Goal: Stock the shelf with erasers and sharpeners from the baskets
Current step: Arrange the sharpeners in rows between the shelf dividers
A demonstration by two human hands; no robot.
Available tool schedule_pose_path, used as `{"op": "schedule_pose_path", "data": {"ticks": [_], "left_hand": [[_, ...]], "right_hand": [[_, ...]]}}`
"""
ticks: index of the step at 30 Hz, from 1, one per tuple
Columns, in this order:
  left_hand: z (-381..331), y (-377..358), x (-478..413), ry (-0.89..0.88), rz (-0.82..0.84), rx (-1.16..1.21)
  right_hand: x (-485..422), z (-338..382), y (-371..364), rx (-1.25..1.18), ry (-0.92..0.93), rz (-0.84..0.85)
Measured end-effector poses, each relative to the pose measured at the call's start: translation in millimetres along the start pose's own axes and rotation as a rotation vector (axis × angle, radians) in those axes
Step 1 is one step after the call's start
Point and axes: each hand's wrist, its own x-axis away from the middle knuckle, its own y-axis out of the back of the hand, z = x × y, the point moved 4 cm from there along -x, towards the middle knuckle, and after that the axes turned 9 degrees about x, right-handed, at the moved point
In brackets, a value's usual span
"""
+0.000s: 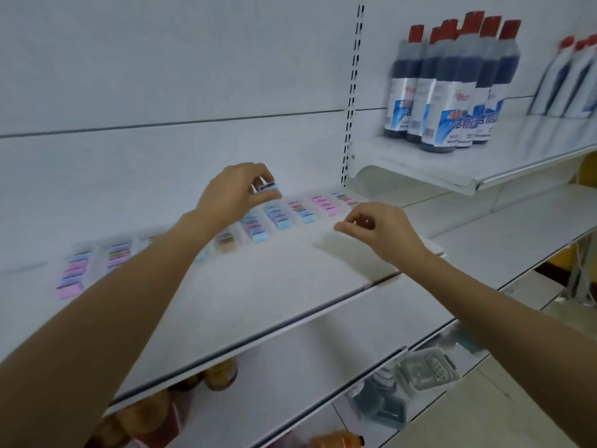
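Rows of pastel erasers in pink, blue and purple lie in lines along the back of the white shelf. My left hand hovers above them and pinches a light blue eraser between thumb and fingers. My right hand hangs over the shelf to the right with fingers curled; whether it holds anything is not visible. More erasers lie at the far left of the shelf.
Dark bottles with red caps stand on a higher shelf to the right, with more bottles beyond. Grey plastic baskets sit on a lower shelf at the right. Jars show under the shelf edge.
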Motion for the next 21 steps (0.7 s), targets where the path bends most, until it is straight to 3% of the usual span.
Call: {"op": "schedule_pose_path", "data": {"ticks": [8, 16, 21], "left_hand": [[5.1, -30.4, -33.7, -0.084, -0.027, 0.057], [30.2, -39.8, -23.7, 0.063, -0.106, 0.042], [31.1, -45.2, -8.7, 0.169, -0.229, -0.002]], "right_hand": [[-52.7, -19.7, -27.1, -0.023, 0.163, 0.016], [-88.2, -19.9, -62.5, -0.119, 0.283, 0.108], [-103.5, -28.5, -70.1, -0.195, 0.313, 0.036]]}}
